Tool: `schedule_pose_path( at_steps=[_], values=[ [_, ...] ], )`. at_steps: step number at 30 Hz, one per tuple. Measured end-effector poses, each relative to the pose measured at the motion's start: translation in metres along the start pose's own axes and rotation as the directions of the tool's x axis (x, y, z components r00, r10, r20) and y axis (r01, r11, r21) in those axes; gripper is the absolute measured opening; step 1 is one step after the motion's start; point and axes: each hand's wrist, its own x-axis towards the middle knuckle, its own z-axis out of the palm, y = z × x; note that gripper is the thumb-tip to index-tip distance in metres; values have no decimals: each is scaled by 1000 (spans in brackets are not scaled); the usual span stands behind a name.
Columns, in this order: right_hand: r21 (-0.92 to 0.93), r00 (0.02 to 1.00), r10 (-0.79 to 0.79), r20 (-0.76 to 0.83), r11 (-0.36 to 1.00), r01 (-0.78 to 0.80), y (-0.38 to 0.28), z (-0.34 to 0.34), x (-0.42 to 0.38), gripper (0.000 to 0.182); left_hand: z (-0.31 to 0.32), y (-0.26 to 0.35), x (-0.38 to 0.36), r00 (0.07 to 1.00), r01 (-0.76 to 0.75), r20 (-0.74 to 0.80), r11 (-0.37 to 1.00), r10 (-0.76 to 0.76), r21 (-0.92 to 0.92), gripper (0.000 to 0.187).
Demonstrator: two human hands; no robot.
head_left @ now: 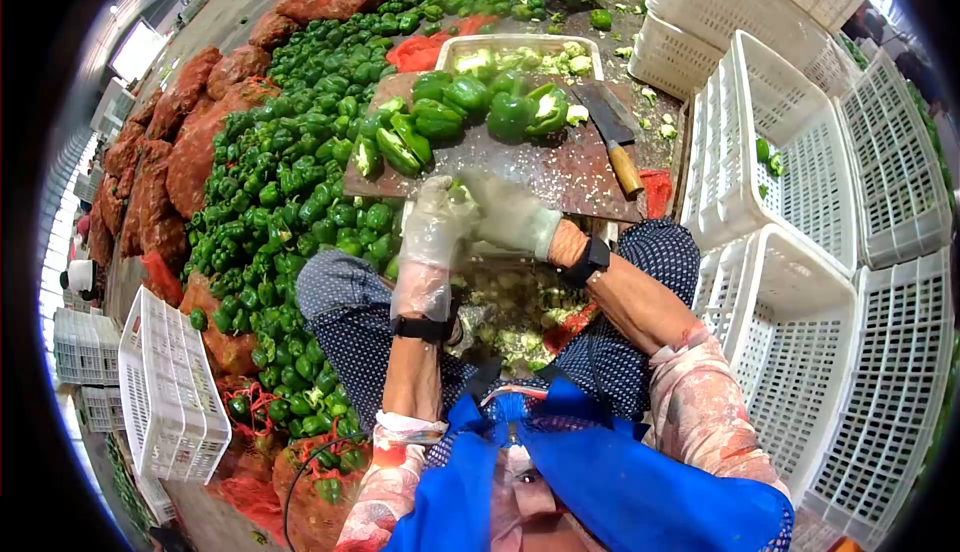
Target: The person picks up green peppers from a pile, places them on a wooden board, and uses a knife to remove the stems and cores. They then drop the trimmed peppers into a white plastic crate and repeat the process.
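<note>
My left hand (437,220), in a pale glove, is closed just below the near edge of the brown cutting board (540,167). A bit of green shows at its fingertips, too little to name. My gloved right hand (515,214) is close against it, its fingers smeared by motion. On the board lie several green bell peppers (438,120), some whole and some cut open, such as the cut pepper (404,144) at the left. A knife (625,167) with a wooden handle rests at the board's right side. Pale seeds are scattered over the board.
A white tray (596,48) with pepper cores stands behind the board. Loose green peppers (290,142) are heaped at the left, beside full red mesh sacks (215,147). White plastic crates (745,152) stand at the right, another crate (170,392) at the lower left. Pepper scraps (510,327) lie between my knees.
</note>
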Motion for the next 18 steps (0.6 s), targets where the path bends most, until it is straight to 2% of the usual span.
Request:
schedule_pose_path(
  at_steps=[1, 2, 4, 5, 6, 7, 8, 9, 10, 11, 12, 13, 14, 16, 17, 18],
  values=[
    [-31, 999, 4, 46, 1000, -2, 3, 1, 2, 60, 2, -21, 4, 975, -220, 84, 892, 203, 395, 36],
    [-95, 996, 41, 73, 995, -34, -6, -4, 0, 59, 1, -24, 6, 903, -388, 165, 590, 396, 708, 35],
    [-217, 985, 119, 124, 972, -90, -25, -14, -8, 58, -8, -12, 2, 827, -429, 281, 224, 487, 875, 37],
    [-195, 990, 84, 112, 979, -61, -25, -16, -8, 58, -14, 9, -3, 904, -382, 249, 397, 347, 834, 39],
    [-175, 994, 48, 101, 984, -30, -23, -19, -6, 59, -21, 32, -8, 954, -300, 232, 554, 192, 776, 41],
    [-156, 996, 8, 89, 988, 6, -22, -20, -5, 60, -26, 29, -7, 974, -225, 175, 752, 147, 620, 38],
    [-155, 990, -137, -26, 979, 131, -16, -16, -8, 62, -29, 19, -4, 991, -94, 120, 965, 66, 246, 38],
    [-124, 991, -132, -8, 984, 130, -14, -18, -9, 61, -31, 12, -4, 995, 21, 98, 993, -9, -117, 39],
    [-95, 992, -129, 9, 987, 129, -14, -22, -9, 61, -32, 6, -8, 993, 99, 99, 915, -65, -390, 43],
    [-63, 992, -123, 26, 990, 125, -14, -24, -9, 60, -33, 15, -15, 993, 109, 96, 766, -63, -634, 35],
    [58, 976, -205, -80, 976, 210, -1, -20, -4, 58, -42, 27, -26, 957, 285, 246, 638, -153, -715, 51],
    [163, 941, -283, -187, 935, 314, 11, -16, 1, 57, -49, 32, -32, 968, 244, 240, 519, -77, -819, 47],
    [238, 889, -356, -288, 873, 426, 15, -17, 4, 55, -51, 23, -30, 954, 296, 262, 323, -144, -899, 45],
    [469, 895, -251, -370, 781, 413, 22, -42, -5, 53, -49, 26, -41, 941, 188, 165, 51, -296, -981, 36],
    [641, 956, -38, -292, 734, 225, 19, -56, -12, 53, -52, 24, -40, 967, 216, 204, 72, -150, -974, 34],
    [527, 976, 52, -210, 847, 68, 18, -60, -12, 53, -54, 18, -36, 968, 249, 250, 101, -3, -963, 33]
  ],
)
